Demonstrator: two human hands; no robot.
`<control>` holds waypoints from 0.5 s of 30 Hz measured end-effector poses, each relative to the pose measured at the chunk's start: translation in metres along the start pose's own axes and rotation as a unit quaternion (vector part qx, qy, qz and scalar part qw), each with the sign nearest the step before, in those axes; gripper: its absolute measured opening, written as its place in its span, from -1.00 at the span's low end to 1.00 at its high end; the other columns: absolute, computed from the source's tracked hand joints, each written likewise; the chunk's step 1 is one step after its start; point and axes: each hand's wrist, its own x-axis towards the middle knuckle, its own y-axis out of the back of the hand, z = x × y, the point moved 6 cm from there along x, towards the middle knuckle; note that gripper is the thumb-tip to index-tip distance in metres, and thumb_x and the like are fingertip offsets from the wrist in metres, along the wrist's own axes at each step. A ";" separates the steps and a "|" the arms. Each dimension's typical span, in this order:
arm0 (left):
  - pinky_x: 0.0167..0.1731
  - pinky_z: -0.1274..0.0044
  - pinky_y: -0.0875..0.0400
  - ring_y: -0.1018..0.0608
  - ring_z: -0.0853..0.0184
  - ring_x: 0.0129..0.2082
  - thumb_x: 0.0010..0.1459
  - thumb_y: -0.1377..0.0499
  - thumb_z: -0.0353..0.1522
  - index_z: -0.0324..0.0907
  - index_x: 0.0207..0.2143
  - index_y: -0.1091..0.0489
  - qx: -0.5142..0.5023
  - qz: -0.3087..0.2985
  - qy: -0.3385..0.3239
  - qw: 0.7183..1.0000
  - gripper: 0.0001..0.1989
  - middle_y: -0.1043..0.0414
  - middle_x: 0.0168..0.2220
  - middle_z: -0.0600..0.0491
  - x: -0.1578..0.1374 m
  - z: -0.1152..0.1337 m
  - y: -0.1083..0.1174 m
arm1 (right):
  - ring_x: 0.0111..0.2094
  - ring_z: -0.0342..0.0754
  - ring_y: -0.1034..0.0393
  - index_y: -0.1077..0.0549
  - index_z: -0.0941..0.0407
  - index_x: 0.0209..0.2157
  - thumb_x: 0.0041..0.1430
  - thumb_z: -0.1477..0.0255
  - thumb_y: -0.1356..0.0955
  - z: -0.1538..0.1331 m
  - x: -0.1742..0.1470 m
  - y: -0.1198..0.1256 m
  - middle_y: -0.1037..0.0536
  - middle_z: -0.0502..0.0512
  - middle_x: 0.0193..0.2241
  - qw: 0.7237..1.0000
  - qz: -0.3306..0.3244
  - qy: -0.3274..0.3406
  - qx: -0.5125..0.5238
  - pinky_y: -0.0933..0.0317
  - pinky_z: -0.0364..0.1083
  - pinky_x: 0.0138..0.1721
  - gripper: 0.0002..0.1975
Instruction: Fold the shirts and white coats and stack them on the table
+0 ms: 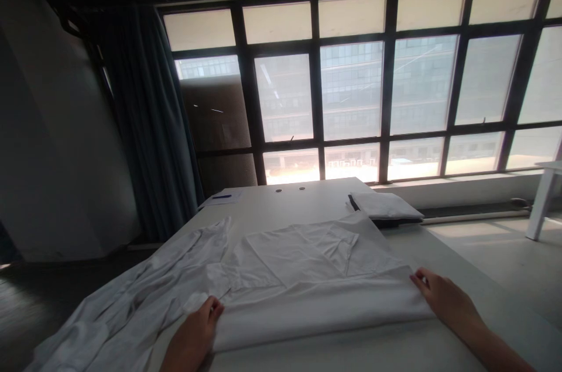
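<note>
A white shirt point(316, 302) lies spread on the white table in front of me, its near part turned over into a wide, flat band. My left hand point(198, 325) pinches the left end of this band, thumb against fingers. At the opposite end, my right hand point(441, 296) is closed on the right corner of the same shirt. Beyond the band, the rest of the shirt lies fairly flat, with folded-in parts and creases. Another crumpled white garment point(144, 284) rests beside my left hand and runs along the table's left edge.
The white table point(263, 199) reaches toward a wall of windows point(351, 91). Folded white and dark cloths point(386, 206) are stacked at right. Paper with a blue pen point(222, 196) lies at the far left. A dark curtain point(140, 109) hangs left; a white table leg point(538, 202) stands right.
</note>
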 end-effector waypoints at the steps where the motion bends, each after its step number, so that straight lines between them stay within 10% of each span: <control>1: -0.27 0.54 -0.29 -0.64 0.25 -0.27 0.42 0.12 -0.25 -0.08 -0.26 -0.30 0.004 -0.001 0.000 1.000 -0.73 -0.60 -0.30 0.03 -0.001 0.001 0.001 | -0.23 0.14 -0.55 -0.48 0.00 -0.30 0.31 0.14 -0.18 0.000 0.000 -0.001 -0.64 0.15 -0.35 1.000 -0.002 -0.001 -0.002 -0.17 -0.04 -0.33 -0.66; 15: -0.24 0.50 -0.34 -0.64 0.21 -0.20 0.38 0.09 -0.23 -0.09 -0.16 -0.38 0.092 -0.029 -0.021 0.995 -0.72 -0.62 -0.24 0.01 -0.006 0.008 0.010 | -0.26 0.15 -0.56 -0.47 0.01 -0.32 0.30 0.16 -0.19 0.012 0.004 -0.003 -0.62 0.15 -0.39 1.000 -0.002 -0.001 0.002 -0.17 -0.04 -0.34 -0.68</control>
